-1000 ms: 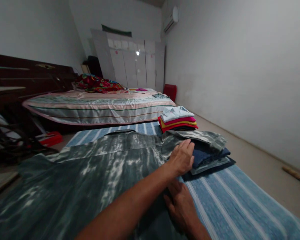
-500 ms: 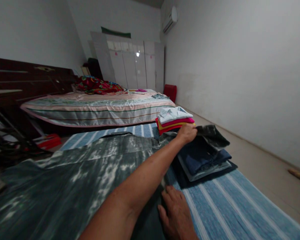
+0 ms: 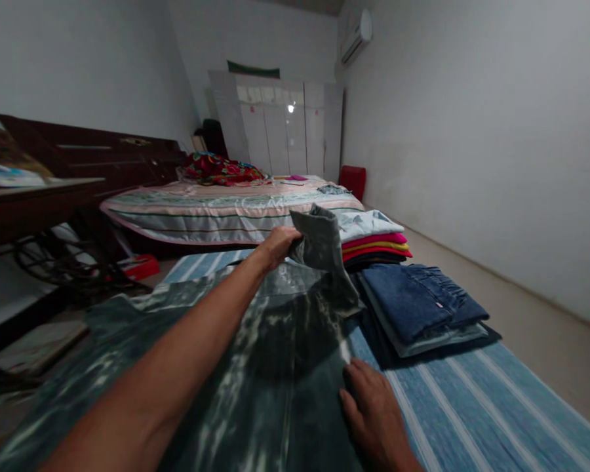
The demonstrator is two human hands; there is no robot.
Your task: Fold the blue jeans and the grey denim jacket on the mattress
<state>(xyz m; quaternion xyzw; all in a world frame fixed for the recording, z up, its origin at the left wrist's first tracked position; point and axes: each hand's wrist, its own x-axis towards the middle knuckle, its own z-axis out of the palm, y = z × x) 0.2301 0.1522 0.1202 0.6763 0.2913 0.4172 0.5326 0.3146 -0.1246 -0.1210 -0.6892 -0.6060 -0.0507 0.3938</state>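
— Which way does the mottled green-grey garment [image 3: 255, 367] run?

— Its long axis runs from the near left corner of the view toward the far right, across the blue striped mattress [image 3: 472, 406]. One end lies spread flat under the person's arms; the far end, a sleeve or flap [image 3: 324, 255], is lifted off the surface and folded back toward the middle, hanging tilted, its free edge drooping down to the right.

— Where does it lie relative to the hands?

— The left hand [image 3: 275, 246] is stretched out over the cloth and grips the raised flap at its upper left edge, fingers closed around the fabric; the flap hangs just right of that hand. The right hand [image 3: 373, 413] rests palm down at the garment's right-hand edge, near the bottom of the view, fingers spread flat against the cloth where it meets the mattress; it presses rather than grasps.

— What lies about it?

— Just right of the lifted flap sits a folded stack topped by blue jeans [image 3: 420, 305]. Beyond it is a second folded pile in pale blue, pink, yellow and red [image 3: 373, 239]. Farther back stands a bed with a striped cover [image 3: 216, 210], and white wardrobes [image 3: 285, 128] line the end wall.
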